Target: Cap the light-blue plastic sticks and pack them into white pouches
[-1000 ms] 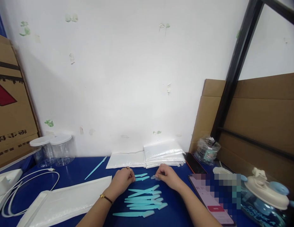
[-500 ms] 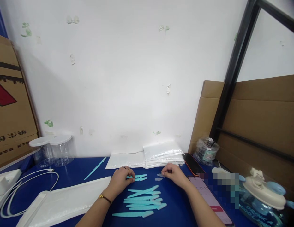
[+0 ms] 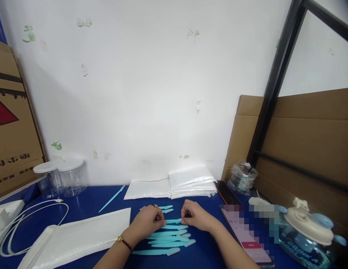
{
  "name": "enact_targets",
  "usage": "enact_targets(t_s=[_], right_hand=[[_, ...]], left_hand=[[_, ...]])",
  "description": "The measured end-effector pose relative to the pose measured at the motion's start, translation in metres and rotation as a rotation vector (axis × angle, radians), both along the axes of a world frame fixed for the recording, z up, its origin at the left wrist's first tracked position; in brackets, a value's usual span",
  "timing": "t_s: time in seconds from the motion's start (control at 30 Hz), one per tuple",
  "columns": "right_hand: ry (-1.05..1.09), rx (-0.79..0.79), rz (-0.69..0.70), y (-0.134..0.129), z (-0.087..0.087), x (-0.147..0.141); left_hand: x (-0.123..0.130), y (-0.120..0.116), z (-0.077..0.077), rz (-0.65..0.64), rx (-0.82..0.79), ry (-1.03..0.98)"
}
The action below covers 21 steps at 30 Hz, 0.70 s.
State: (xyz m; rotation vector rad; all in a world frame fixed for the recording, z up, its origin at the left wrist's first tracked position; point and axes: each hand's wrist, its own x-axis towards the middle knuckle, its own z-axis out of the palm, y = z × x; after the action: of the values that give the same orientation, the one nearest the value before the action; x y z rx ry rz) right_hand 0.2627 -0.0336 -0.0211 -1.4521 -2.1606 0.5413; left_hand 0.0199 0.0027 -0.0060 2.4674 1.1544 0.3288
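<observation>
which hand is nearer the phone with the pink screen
Right. The right hand is just left of the phone; the left hand is farther left, beyond the right hand.

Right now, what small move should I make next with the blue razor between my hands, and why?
I'd probably lift that razor slightly: your left hand and right hand are at opposite ends, and the next razor lies close on the near side, so sliding might nudge it.

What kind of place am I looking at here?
Probably a small desk or bunk-side work corner in a lived-in room: a blue tabletop against a scuffed white wall, a black metal frame and a drink bottle beside padded mailers.
</observation>
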Motion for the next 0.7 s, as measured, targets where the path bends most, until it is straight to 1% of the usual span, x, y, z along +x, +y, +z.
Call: enact_targets(t_s=[0.07,0.17,0.3,0.37,0.43,0.47,0.53,0.63,0.7], right_hand=[[0.012,-0.001,0.002,0.0,0.0,-0.001],[0.085,-0.01,-0.009,0.002,-0.002,0.002],[0.134,-0.035,-0.127,0.006,-0.005,0.02],[0.121,-0.064,-0.196,0.006,-0.003,0.028],[0.103,-0.035,-0.234,0.003,0.003,0.031],[0.096,-0.004,-0.23,0.001,0.006,0.03],[0.084,0.027,-0.173,-0.003,0.012,0.025],[0.01,-0.04,-0.056,-0.009,0.014,0.013],[-0.055,-0.093,-0.027,-0.01,0.011,0.007]], left_hand=[[0.0,0.0,0.001,0.008,0.014,0.012],[-0.002,0.003,0.003,0.044,0.029,0.002],[-0.014,0.014,0.002,0.116,0.039,0.014],[-0.021,0.019,0.001,0.137,0.014,0.043],[-0.025,0.02,0.001,0.163,0.016,0.043],[-0.026,0.019,0.002,0.173,0.031,0.032],[-0.023,0.014,0.004,0.156,0.06,0.005],[-0.015,0.004,0.008,0.042,0.062,0.005],[-0.009,-0.001,0.009,-0.004,0.055,0.028]])
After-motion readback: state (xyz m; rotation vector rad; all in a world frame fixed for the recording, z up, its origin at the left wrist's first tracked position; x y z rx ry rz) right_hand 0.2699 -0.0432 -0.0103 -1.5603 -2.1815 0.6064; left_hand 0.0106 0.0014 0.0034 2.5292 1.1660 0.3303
